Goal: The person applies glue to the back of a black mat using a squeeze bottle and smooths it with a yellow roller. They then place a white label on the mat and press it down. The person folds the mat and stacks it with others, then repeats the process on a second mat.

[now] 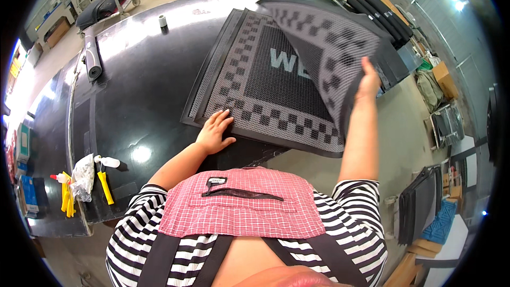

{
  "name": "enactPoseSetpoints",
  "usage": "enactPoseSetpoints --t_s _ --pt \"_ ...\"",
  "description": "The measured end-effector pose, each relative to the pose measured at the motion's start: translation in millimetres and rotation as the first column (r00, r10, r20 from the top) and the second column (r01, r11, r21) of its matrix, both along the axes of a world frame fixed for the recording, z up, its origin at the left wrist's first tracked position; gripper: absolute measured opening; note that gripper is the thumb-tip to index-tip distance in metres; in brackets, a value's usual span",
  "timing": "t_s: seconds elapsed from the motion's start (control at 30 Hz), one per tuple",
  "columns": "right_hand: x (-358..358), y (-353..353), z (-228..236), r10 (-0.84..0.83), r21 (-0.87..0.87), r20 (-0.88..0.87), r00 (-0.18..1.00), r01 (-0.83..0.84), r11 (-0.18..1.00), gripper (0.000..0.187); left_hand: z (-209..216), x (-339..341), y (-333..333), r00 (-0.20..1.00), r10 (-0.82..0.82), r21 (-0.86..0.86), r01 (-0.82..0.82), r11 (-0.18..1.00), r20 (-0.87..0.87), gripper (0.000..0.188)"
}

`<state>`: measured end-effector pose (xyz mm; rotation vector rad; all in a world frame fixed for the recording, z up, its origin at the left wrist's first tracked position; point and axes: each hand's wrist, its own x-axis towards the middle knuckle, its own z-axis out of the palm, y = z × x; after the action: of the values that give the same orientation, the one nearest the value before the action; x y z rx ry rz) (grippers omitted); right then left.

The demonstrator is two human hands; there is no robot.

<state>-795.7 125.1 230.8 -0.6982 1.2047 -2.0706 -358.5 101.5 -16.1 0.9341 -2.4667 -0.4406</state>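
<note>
Grey-and-black floor mats [255,90] lie stacked on the black table, the top one with a checkered border and pale lettering on a dark centre. My right hand [367,82] grips the edge of a raised mat part [340,37], which curves up and over the right side of the stack. Whether this part is the top mat folded back or a separate mat, I cannot tell. Fingers spread, my left hand [215,132] rests on the near left corner of the stack, holding nothing.
On the black table [143,85] are a small roll [163,21], a rolled dark sheet [92,56], yellow-handled tools [105,187], a white bottle [110,162] and a crumpled plastic bag [83,178]. Black rolls [380,18] stand beyond the mats. Right, dark sheets [419,204] stand near the floor.
</note>
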Motion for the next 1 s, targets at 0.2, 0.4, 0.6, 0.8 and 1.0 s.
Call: enactPoseSetpoints --t_s 0.2,0.4,0.6,0.8,1.0 --pt "-78.6 48.1 77.3 -0.134 -0.281 0.029 0.991 0.137 0.950 0.051 0.8 -3.8 -4.0 0.999 0.016 0.011 -0.017 1.000 0.033 0.065" --pt "-102.8 66.1 114.5 -0.417 -0.359 0.009 0.909 0.392 0.847 0.059 3.6 -4.2 -0.6 0.996 0.058 -0.015 -0.057 0.998 0.074 0.064" --pt "-109.4 64.2 106.7 -0.512 -0.451 -0.195 0.836 0.387 0.804 0.057 6.9 -7.2 -1.4 0.998 0.041 -0.037 -0.039 0.999 0.049 0.064" --pt "-102.0 41.6 106.5 -0.461 -0.534 -0.204 0.863 0.297 0.792 0.051 9.7 -10.2 2.8 0.995 0.061 -0.041 -0.058 0.997 0.083 0.063" --pt "-93.7 37.5 108.4 -0.524 -0.550 -0.204 0.827 0.346 0.760 0.051 10.3 -10.8 5.5 0.994 0.057 -0.045 -0.053 0.998 0.089 0.063"
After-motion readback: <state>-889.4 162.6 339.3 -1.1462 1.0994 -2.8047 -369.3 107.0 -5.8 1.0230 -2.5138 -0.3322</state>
